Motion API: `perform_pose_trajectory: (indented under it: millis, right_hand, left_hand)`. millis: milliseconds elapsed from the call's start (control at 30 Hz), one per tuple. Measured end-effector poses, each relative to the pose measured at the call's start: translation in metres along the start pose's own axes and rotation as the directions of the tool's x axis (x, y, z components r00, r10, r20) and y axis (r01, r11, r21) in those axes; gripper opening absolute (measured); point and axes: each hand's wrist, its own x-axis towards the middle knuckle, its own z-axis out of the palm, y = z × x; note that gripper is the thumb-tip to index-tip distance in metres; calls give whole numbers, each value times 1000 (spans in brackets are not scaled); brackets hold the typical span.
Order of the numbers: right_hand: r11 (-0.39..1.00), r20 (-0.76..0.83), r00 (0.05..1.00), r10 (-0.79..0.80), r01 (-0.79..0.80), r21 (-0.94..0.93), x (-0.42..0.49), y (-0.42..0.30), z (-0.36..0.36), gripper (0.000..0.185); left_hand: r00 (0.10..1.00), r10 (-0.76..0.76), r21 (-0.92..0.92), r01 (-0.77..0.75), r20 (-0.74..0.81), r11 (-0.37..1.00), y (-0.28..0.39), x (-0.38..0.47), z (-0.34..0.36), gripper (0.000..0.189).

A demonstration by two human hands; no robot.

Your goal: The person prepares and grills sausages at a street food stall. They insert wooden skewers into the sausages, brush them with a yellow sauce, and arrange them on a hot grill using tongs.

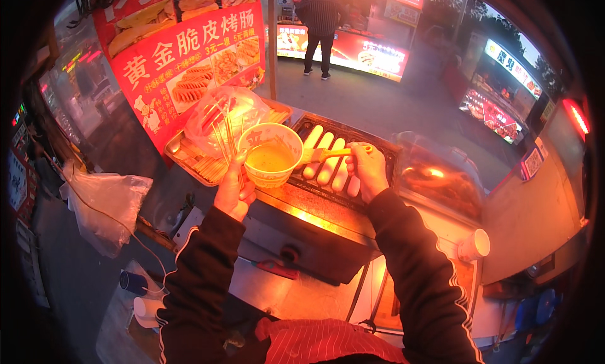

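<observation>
My left hand holds a paper bowl by its side, along with several thin skewers that stick up beside it. Yellowish liquid lies in the bowl. In my right hand is the yellow handle of a basting brush; its bristles are just right of the bowl's rim, over the grill. Whether they touch the rim I cannot tell. Several pale sausages lie side by side on the dark grill beneath the brush and my right hand, which partly hides them.
Left of the grill, a metal tray carries wooden sticks and a clear plastic bag. A transparent domed cover stands on the right, with a paper cup nearer me. A red-handled tool lies below the grill front. Beyond, a person stands at another stall.
</observation>
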Motion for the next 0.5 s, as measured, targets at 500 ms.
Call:
perform_pose_trajectory:
  millis: [500]
  right_hand:
    - [999,-122,992,-18,22,29,-26,-1,-90,15]
  left_hand:
    - [999,-21,15,21,29,1000,-6,0,5,30]
